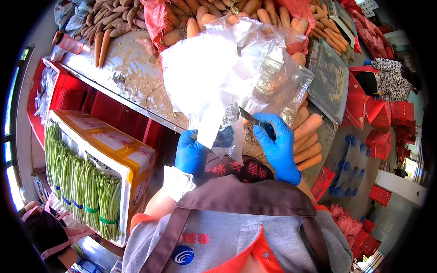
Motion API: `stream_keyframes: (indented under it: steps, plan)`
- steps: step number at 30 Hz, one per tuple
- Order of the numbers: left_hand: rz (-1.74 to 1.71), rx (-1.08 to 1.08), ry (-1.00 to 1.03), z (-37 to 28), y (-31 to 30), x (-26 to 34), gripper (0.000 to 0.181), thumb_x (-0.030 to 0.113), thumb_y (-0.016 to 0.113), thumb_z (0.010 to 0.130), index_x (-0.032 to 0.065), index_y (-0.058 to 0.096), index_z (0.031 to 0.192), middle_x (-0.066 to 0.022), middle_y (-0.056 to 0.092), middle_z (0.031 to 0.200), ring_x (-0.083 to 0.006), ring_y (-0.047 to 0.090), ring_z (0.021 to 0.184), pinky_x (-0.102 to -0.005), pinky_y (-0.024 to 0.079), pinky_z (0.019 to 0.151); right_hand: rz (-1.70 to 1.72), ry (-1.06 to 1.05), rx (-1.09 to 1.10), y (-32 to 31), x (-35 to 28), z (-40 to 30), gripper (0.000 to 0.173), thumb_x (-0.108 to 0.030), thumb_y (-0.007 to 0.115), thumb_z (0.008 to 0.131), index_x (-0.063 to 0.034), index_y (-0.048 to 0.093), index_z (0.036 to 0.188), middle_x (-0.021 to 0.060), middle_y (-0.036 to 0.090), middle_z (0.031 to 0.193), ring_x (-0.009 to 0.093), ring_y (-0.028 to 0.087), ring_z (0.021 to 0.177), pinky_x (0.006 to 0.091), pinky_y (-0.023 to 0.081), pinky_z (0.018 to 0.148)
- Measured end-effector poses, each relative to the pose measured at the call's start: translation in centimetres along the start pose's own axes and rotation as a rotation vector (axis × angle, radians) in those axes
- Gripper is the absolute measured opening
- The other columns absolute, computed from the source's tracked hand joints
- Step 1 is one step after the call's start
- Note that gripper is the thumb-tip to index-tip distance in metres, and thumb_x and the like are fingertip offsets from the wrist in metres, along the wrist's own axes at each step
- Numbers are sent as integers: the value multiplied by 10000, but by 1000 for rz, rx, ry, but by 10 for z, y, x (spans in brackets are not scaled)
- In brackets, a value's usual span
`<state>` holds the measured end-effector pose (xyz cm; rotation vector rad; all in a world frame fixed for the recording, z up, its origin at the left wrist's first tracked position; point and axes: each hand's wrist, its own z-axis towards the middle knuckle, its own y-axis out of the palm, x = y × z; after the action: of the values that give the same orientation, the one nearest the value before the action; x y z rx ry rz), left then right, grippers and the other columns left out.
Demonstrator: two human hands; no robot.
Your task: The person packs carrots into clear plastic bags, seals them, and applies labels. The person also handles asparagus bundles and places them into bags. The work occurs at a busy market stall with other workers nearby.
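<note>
My left hand [192, 150], in a blue glove, grips the lower edge of clear plastic bags [273, 65] and a strip of white labels [209, 128]. Its fingers show dimly through the film. A printed label [231, 114] lies at the bags' lower part, just right of the strip. In my gloved right hand [277, 143] is a small dark flat blade [249, 116], its tip pointing up-left beside that label. More white labels [177, 182] are on my left wrist. Glare washes out much of the plastic. Carrots [307, 131] lie beside and beneath the bags.
Sweet potatoes [112, 15] and a pink-filled bottle [70, 43] sit on the dirty table [133, 68]. At left stands a foam box [128, 184] of bundled asparagus [83, 184]. A scale's metal pan [329, 80] is at right. Red crates [379, 143] and another person [391, 78] are beyond.
</note>
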<state>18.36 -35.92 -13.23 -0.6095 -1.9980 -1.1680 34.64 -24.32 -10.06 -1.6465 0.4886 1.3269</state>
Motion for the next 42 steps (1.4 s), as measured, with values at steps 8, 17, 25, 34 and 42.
stream_keyframes:
  steps: [8,17,25,34,42]
  plan:
    - [-228,-8,-55,6,1,20,292,151,512,859,-65,535,1054,-197,608,967,-308,595,916,-445,464,843,-345,-121,8,-16,63,-11,305,-123,703,715,-62,599,995,70,602,858,219,558,780,316,460,690]
    - [-34,-1,21,-1,-6,-7,389,246,554,873,-44,516,1130,-132,591,1065,-224,584,952,-340,466,852,-375,-590,-40,27,-29,33,231,-57,699,666,-67,584,865,58,518,867,256,512,790,345,415,697]
    - [25,189,97,-3,-6,-17,286,172,551,875,-13,535,1093,-102,597,1027,-184,581,926,-306,470,821,-292,-519,-61,43,-16,38,110,-19,614,736,-58,535,802,70,514,789,231,539,740,336,426,640]
    - [-308,230,-65,16,-19,-3,208,102,504,859,-29,542,1015,-87,571,919,-157,542,827,-285,454,750,110,-126,383,-25,25,94,27,-33,538,836,-8,532,830,12,544,793,64,472,734,211,418,665]
    - [11,4,-9,27,-13,-10,328,115,401,895,-33,458,1182,-142,531,1114,-218,528,999,-311,423,900,-235,-966,-248,56,-44,26,223,-103,638,686,-85,594,904,42,573,913,187,522,811,341,398,706]
